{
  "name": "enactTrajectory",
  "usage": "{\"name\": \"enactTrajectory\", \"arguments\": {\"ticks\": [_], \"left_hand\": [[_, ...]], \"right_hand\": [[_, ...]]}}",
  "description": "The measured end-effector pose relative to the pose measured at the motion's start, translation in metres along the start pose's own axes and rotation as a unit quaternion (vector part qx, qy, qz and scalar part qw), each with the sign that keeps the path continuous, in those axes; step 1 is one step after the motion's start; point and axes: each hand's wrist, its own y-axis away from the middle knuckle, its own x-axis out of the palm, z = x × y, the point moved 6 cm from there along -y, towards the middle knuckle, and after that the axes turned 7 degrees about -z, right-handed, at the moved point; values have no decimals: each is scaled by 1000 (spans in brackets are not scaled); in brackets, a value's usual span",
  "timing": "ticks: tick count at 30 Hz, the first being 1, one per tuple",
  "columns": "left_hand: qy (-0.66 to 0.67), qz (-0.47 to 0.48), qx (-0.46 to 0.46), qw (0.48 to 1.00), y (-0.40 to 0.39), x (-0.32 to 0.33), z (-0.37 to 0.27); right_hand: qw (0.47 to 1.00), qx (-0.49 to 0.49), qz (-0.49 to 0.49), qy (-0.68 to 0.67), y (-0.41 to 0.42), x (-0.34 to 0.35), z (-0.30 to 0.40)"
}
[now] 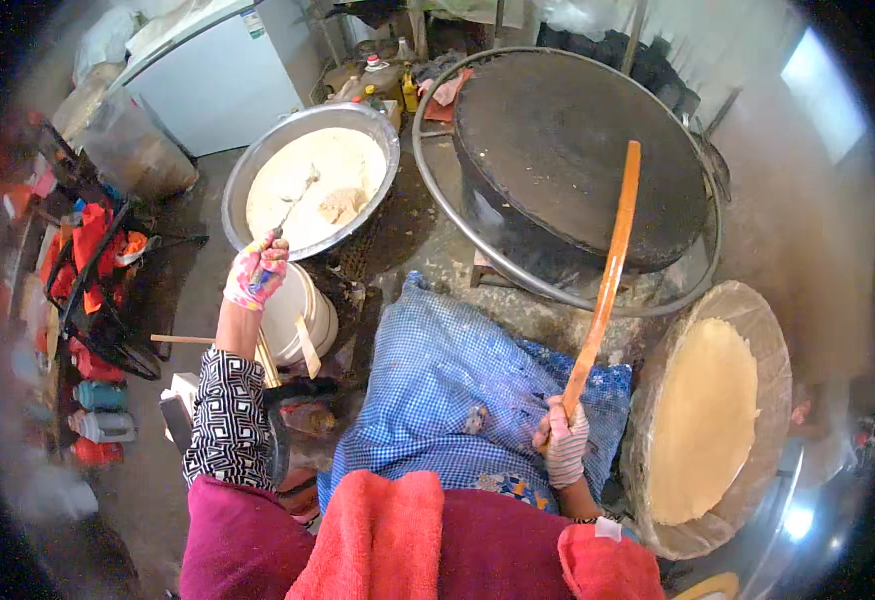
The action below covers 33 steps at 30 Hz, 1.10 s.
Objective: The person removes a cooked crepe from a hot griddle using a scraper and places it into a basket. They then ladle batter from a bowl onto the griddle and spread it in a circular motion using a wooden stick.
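Note:
In a pink-and-white patterned glove, my left hand [257, 271] grips the handle of a metal ladle [304, 187]. The ladle's bowl end dips into pale batter [272, 169] in a wide metal basin [236, 225]; a thicker tan lump sits in the batter. My right hand [565, 439], in a striped glove, holds a long, slightly curved wooden spreader [611, 262] upward. Its far end overlaps the large round dark griddle [557, 142] in my view; I cannot tell whether they touch. A few pale crumbs lie on the griddle.
A metal ring rail [437, 202] surrounds the griddle. At right, a round plastic-covered stand [771, 375] carries a thin pale pancake [704, 420]. A white bucket [325, 322] with a wooden scraper [308, 345] stands below my left hand. Bottles [409, 88] stand behind the basin. Blue checked cloth [437, 360] covers my lap.

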Motion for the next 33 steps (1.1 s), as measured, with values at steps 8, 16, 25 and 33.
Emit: {"name": "enactTrajectory", "arguments": {"ticks": [8,16,25,33], "left_hand": [[-90,-11,4,996,-35,-5,-5],[-62,-24,-88,994,-64,-50,11],[-136,-73,6,988,-30,8,-16],[-387,2,74,919,3,169,26]], "right_hand": [[998,1,-54,-15,-16,-29,-3],[998,-49,-22,25,-61,26,26],[979,-196,-47,19,-163,133,95],[827,-313,-253,393,-217,72,51]]}}
